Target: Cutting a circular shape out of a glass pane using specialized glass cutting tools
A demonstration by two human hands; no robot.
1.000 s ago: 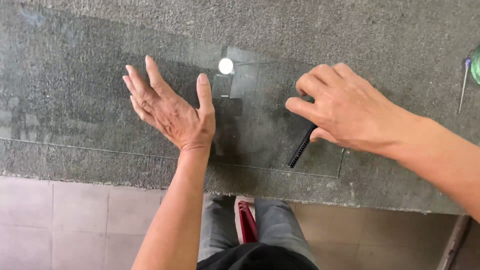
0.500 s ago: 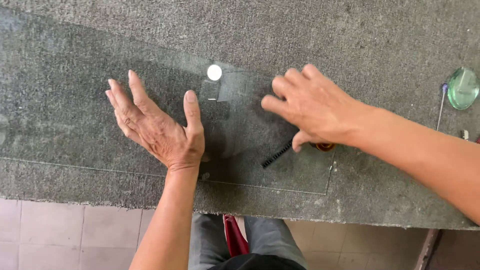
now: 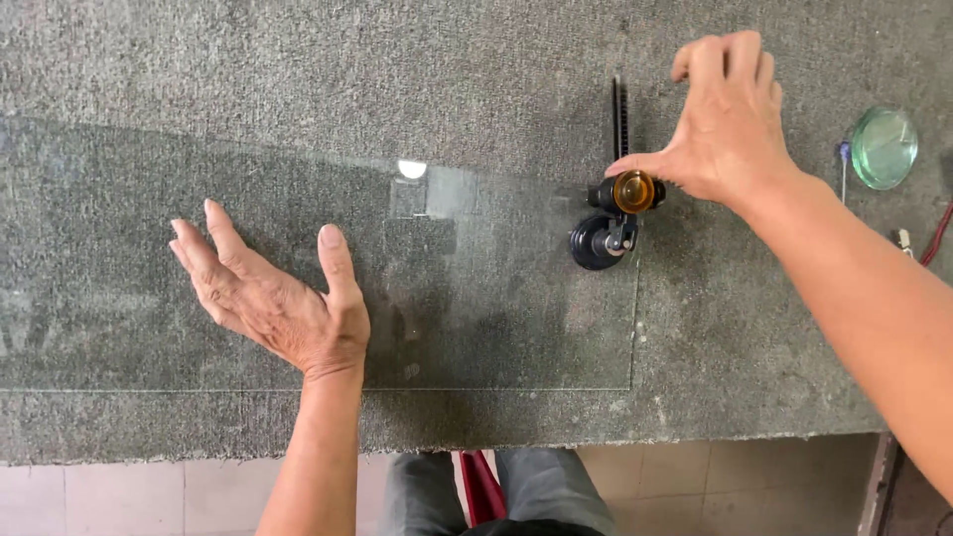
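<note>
Surface: grey carpet-covered counter point(image 3: 298, 60) fills most of the view; its near edge runs along the bottom, with pale floor tiles point(image 3: 119, 501) below it.
Glass sheet: a clear glass pane point(image 3: 496, 328) lies flat on the counter, reaching from the left edge of the view to a right edge just below the cutter; its near edge runs parallel to the counter's near edge, a little way in from it. A small bright reflection point(image 3: 412, 169) shows on it near its far edge.
Left hand: the left hand point(image 3: 273, 298) rests palm-down on the pane, left of its middle, grip spread wide with fingers flat and thumb pointing toward the far edge, holding nothing.
Right hand: the right hand point(image 3: 730, 119) is over the counter by the pane's far right corner, grip pinching the amber knob point(image 3: 633, 191) of the cutter between thumb and forefinger, the other fingers curled above.
Cutter: a black glass cutter point(image 3: 611, 213) with a round black suction base point(image 3: 596, 243) sits at the pane's right edge; its thin black bar point(image 3: 620, 114) points toward the far edge of the counter.
Right edge: a round green glass disc point(image 3: 884, 147) lies on the counter, near the right wrist but apart from it; a red cable point(image 3: 938, 238) shows just beside the view's right border.
Below: the person's legs in grey trousers point(image 3: 546, 491) stand at the counter's near edge.
</note>
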